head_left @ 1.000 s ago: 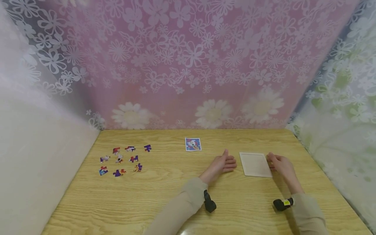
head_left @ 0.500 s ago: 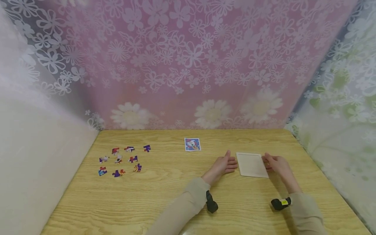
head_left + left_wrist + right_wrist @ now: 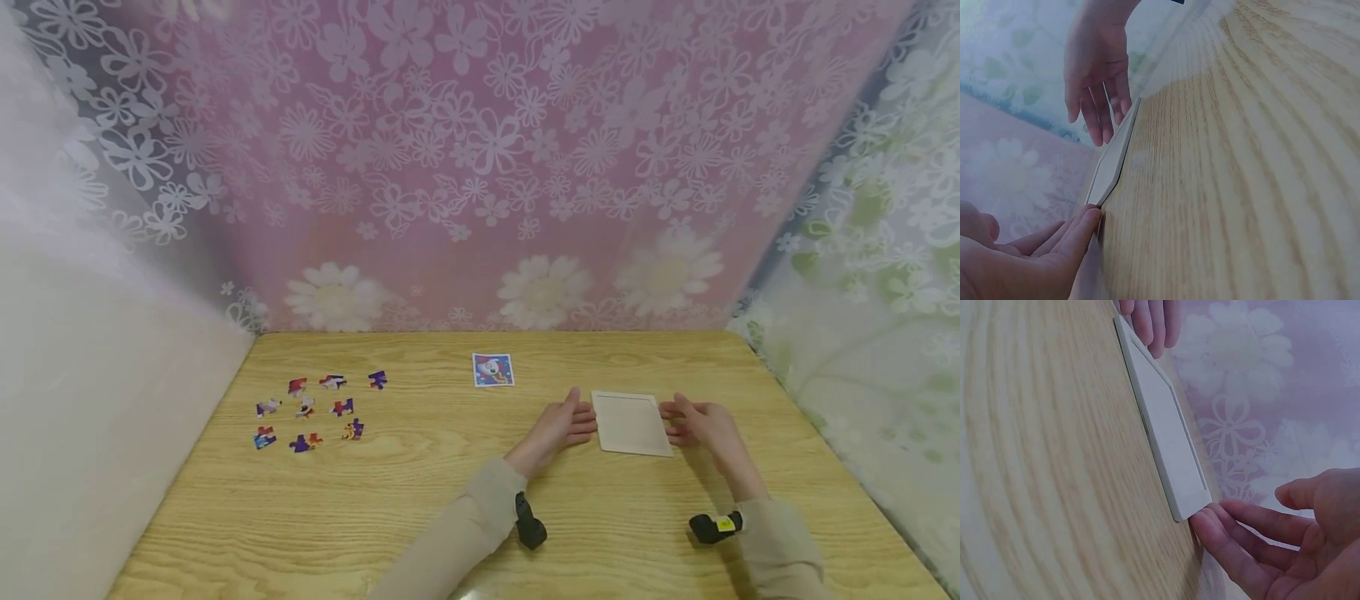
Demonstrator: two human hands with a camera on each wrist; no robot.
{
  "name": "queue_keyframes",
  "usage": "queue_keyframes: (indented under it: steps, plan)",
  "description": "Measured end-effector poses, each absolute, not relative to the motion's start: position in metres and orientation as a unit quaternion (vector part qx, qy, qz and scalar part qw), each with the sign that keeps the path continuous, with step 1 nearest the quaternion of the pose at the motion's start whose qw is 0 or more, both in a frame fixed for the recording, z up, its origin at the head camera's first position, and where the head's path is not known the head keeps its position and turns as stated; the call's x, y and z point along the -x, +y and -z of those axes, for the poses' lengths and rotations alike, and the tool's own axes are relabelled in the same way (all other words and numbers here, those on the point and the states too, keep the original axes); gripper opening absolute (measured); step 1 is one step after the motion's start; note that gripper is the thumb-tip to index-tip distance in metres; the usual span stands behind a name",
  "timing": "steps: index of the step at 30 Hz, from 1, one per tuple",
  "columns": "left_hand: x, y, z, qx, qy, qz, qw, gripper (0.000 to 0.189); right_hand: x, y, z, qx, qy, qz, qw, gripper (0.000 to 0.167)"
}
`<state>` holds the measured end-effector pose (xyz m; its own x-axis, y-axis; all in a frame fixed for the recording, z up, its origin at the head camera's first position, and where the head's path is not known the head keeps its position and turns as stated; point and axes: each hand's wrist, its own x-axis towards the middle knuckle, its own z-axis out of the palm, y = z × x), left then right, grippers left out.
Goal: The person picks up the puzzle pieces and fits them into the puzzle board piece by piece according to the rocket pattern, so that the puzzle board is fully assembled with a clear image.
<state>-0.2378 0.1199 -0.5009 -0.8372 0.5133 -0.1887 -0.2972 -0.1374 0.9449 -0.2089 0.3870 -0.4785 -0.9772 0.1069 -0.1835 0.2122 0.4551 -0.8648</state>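
A pale, square, flat board (image 3: 636, 427) with a shallow recess lay on the yellowish wood-grain surface (image 3: 420, 517), right of centre, between the left grip (image 3: 558, 427) and the right grip (image 3: 711, 427). Both were spread, fingers extended and thumbs apart, their fingertips touching opposite sides without pinching. The wrist views showed the fingertip contact and the board's thin edge; only the head view showed colourful jigsaw pieces (image 3: 304, 407) at left and a small, square, white-bordered picture card (image 3: 492, 370) at the far side.
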Motion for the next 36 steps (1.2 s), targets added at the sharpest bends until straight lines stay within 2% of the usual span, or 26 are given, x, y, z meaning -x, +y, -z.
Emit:
queue_keyframes:
  steps: [13,36]
  plan:
    - [0.236,0.103,0.5,-0.082,0.601,-0.75,0.263,0.062,0.206,0.371,0.477,-0.084,0.834,0.542,0.061,0.067]
    - [0.23,0.076,0.499,-0.08,0.616,-0.74,0.258,0.061,0.203,0.349,0.479,-0.07,0.836,0.54,0.067,0.063]
